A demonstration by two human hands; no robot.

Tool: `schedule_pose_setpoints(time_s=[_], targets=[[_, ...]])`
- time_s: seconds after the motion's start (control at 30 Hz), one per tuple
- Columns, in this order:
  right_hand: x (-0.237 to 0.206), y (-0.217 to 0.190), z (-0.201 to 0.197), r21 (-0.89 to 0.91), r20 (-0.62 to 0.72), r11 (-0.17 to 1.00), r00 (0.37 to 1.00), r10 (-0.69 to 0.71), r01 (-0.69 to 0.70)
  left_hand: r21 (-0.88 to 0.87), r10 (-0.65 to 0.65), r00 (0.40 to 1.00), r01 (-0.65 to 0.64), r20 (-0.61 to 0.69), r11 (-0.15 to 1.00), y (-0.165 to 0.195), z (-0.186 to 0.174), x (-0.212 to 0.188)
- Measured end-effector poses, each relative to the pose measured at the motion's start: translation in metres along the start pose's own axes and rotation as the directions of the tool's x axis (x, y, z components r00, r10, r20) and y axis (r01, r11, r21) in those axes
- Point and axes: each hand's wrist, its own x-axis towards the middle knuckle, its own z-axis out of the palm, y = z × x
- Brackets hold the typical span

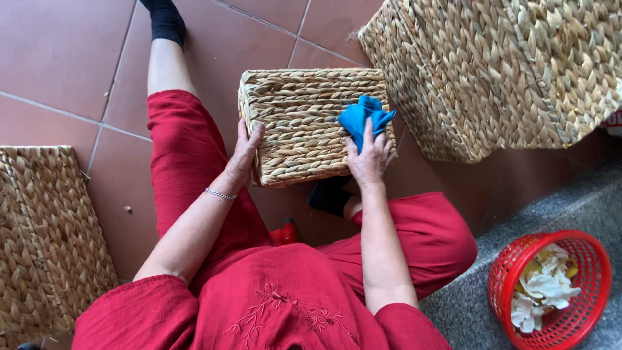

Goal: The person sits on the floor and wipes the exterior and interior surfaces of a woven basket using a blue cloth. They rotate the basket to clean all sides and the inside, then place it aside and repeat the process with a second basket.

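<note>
Woven small basket (304,123) sits on tile floor (58,52) between knees. Right hand (370,155) presses blue cloth (363,116) on basket top, fingers bunched around it. Left hand (245,152) lies flat and open on basket side, steadying. Basket might slide if push too hard. Cloth might snag on rough weave.

Both arms reach forward, bare below red sleeves; the left hand (245,150) lies flat with fingers spread; the right hand (370,157) is curled, fingers pinching.
</note>
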Motion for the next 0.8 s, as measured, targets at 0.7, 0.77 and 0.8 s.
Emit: schedule_pose_setpoints(time_s=[0.7, 0.77, 0.8], targets=[[0.072, 0.001, 0.013, -0.247, -0.246, 0.963, 0.954, -0.17, 0.107, 0.188, 0.074, 0.959, -0.022, -0.275, 0.982, 0.029, -0.003, 0.044], [0.061, -0.028, 0.017, -0.118, -0.154, 0.978, 0.97, -0.187, 0.17, 0.134, 0.079, 0.961, -0.044, -0.264, 0.99, 0.03, -0.008, 0.053], [0.055, -0.048, 0.016, -0.034, -0.073, 0.979, 0.976, -0.205, 0.203, 0.108, 0.069, 0.964, -0.043, -0.255, 0.993, 0.03, -0.01, 0.057]])
